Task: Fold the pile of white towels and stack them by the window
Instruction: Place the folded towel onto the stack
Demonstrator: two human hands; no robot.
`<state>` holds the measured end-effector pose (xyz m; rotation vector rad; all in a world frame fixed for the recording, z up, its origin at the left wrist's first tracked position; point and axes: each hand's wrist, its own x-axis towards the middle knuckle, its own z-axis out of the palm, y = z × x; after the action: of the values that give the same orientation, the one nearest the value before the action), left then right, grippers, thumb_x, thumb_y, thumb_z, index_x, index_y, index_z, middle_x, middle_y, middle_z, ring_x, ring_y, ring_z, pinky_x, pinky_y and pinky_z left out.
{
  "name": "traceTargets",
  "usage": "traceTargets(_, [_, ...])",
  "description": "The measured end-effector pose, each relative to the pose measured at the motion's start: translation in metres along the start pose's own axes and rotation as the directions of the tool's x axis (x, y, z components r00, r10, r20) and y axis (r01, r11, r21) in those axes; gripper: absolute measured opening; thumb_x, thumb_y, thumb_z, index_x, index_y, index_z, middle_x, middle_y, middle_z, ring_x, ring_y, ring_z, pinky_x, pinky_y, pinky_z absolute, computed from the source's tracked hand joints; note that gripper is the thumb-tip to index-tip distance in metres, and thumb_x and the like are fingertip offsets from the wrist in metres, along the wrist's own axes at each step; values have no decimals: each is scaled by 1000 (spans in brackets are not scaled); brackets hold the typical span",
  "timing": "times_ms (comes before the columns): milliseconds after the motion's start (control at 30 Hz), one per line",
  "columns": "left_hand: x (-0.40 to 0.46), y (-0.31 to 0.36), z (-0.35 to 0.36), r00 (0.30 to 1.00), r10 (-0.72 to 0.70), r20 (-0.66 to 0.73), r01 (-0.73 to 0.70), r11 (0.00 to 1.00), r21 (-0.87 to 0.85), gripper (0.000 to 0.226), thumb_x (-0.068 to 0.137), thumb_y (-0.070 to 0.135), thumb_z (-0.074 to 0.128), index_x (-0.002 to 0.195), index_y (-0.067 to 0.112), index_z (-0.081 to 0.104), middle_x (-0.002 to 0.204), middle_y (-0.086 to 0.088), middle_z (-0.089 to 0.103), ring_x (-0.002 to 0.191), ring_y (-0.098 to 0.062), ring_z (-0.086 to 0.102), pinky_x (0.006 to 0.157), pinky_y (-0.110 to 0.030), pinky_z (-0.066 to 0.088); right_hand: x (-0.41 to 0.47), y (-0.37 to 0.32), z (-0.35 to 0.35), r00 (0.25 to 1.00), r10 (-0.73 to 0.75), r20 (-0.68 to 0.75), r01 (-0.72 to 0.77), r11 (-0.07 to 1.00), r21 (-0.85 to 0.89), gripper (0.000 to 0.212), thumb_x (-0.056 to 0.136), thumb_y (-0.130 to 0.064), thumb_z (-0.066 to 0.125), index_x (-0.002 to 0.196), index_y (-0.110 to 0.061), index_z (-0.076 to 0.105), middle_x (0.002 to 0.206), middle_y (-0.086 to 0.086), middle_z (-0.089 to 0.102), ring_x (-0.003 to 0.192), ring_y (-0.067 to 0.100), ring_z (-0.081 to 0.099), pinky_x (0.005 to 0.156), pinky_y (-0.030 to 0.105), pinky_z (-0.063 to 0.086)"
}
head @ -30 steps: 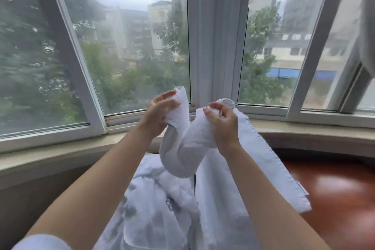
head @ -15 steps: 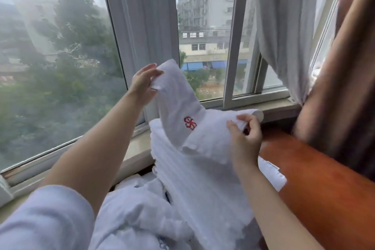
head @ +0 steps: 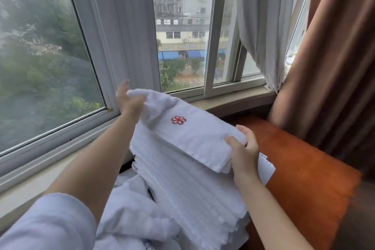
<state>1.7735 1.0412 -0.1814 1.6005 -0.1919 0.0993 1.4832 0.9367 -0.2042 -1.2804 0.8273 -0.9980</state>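
Towels mostly folded: folded towel (head: 188, 138) pinched at its near end by the right hand (head: 244, 154), far corner held by the left hand (head: 129, 101), lies atop the stack (head: 192, 189); unfolded pile (head: 132, 215) remains below the left grip

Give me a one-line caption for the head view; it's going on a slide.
Both hands, left hand and right hand, lay a folded white towel onto the towel stack by the window.
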Motion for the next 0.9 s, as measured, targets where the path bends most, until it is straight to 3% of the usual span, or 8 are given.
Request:
traceTargets(100, [-5, 0, 3, 987, -38, -153, 26, 997, -78, 81, 85, 24, 72, 151, 25, 25, 154, -12, 21, 138, -23, 34, 107, -27, 33, -5, 8, -15, 991, 82, -105, -88, 994, -57, 35, 82, -22, 58, 116, -26, 56, 110, -5, 57, 99, 14, 54, 95, 35, 46])
traceTargets(200, [-29, -8, 17, 964, -263, -40, 261, 964, -52, 98, 83, 41, 73, 155, 29, 9, 160, -14, 5, 144, -26, 24, 113, -38, 25, -8, 12, -19, 969, 244, 44, -229, 950, -210, 44, 89, -19, 60, 131, -24, 47, 115, -2, 53, 102, 18, 50, 90, 34, 43])
traceTargets(333, [-36, -20, 17, 971, -225, 80, 208, 961, 183, 112, 58, 22, 72, 151, 40, 13, 153, -14, 22, 135, -32, 36, 108, -50, 39, -7, 2, -21, 976, 188, 110, -162, 965, -208, 48, 89, -14, 62, 133, -21, 47, 114, -7, 47, 105, 13, 47, 91, 27, 40])
traceTargets(467, [-37, -4, 15, 995, -38, 92, 32, 997, 64, 91, 70, 3, 67, 150, 25, 30, 151, -2, 33, 134, -17, 38, 107, -25, 37, -11, -3, -24, 999, 2, 42, 6, 983, -185, 34, 89, -8, 57, 120, -20, 56, 95, -15, 51, 81, -5, 52, 71, 12, 39])
traceTargets(600, [-48, -9, 22, 981, -191, 35, 170, 931, 324, 95, 79, 8, 71, 155, 26, 16, 157, -12, 17, 137, -28, 37, 105, -39, 41, -17, 7, -24, 951, 246, 187, -153, 900, -409, 38, 92, -19, 54, 129, -22, 46, 94, -6, 56, 84, 11, 53, 71, 28, 42])
traceTargets(667, [-67, -7, 26, 970, -243, 31, 207, 882, 424, 91, 82, 10, 64, 155, 29, 12, 159, -14, 6, 134, -26, 40, 103, -36, 39, -16, 6, -23, 950, 260, 176, -155, 876, -457, 48, 92, -23, 56, 137, -23, 39, 97, -6, 56, 87, 15, 53, 77, 30, 41])
traceTargets(800, [-78, 0, 30, 980, -174, 101, 101, 860, 500, 92, 81, 10, 64, 154, 31, 12, 160, -12, -13, 142, -25, 30, 106, -31, 33, -16, -2, -19, 998, 36, 57, -17, 953, -301, 58, 91, -11, 59, 143, -19, 36, 92, -22, 44, 85, 7, 51, 81, 21, 35])
traceTargets(900, [-80, 0, 26, 971, -152, 186, 17, 815, 579, 89, 81, 19, 70, 153, 30, 18, 161, -11, -5, 145, -24, 19, 108, -33, 31, -25, 1, -20, 987, -152, -52, 136, 962, -238, 55, 90, -5, 56, 140, -20, 41, 116, -18, 49, 109, 0, 43, 92, 14, 32])
